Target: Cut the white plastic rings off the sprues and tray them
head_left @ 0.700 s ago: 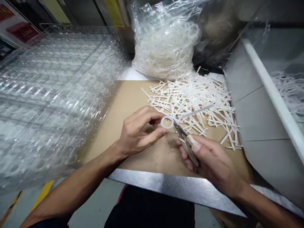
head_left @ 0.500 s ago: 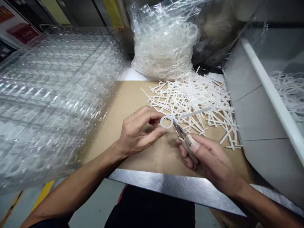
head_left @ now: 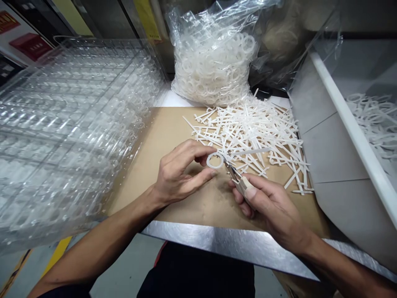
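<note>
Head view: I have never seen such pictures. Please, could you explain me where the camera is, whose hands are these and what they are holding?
There is no robot here. One camera, worn on a person's head, looks forward and down at their own bare hands.

The left hand holds a white ring at its edge. The right hand grips a tool, perhaps cutters, with its tip by the ring.

On the brown sheet lies a pile of white strips. Behind it stands a clear bag full of rings. Clear plastic is at the left, a grey bin at the right.
</note>
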A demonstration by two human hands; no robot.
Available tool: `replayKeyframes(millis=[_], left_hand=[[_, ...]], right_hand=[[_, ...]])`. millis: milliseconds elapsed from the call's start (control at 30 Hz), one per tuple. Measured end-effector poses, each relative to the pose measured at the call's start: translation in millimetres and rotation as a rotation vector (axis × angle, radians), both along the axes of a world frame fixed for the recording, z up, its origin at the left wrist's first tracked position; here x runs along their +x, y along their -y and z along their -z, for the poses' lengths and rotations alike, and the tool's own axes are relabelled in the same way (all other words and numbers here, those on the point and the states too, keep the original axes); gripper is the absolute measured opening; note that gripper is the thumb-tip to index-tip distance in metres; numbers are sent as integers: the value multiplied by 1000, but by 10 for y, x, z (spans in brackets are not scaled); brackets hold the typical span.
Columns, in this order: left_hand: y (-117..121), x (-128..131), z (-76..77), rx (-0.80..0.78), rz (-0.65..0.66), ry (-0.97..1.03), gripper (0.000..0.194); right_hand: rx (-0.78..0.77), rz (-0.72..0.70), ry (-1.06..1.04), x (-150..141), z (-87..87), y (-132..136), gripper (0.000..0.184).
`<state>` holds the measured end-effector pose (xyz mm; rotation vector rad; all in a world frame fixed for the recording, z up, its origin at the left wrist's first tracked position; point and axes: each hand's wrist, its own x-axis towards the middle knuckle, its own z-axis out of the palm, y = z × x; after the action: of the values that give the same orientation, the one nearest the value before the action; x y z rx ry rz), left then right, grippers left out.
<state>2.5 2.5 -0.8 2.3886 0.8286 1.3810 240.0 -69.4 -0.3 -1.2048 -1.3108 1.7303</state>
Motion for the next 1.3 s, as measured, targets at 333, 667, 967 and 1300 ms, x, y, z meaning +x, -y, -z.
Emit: replayKeyframes(millis=[333, 667, 967, 1300], left_hand=[[39, 18, 12, 17, -13, -4, 30], [30, 40, 17, 15, -23, 9, 29], [29, 24, 14, 26, -17, 0, 30], [57, 38, 16, -11, -17, 3, 31]], right_hand=[[-28, -28, -33, -23, -28, -9, 40], [-16, -14, -56, -11, -2, 23, 39], [-24, -12, -22, -10, -1, 38, 39], [147, -81, 170, -12, -62, 36, 42]])
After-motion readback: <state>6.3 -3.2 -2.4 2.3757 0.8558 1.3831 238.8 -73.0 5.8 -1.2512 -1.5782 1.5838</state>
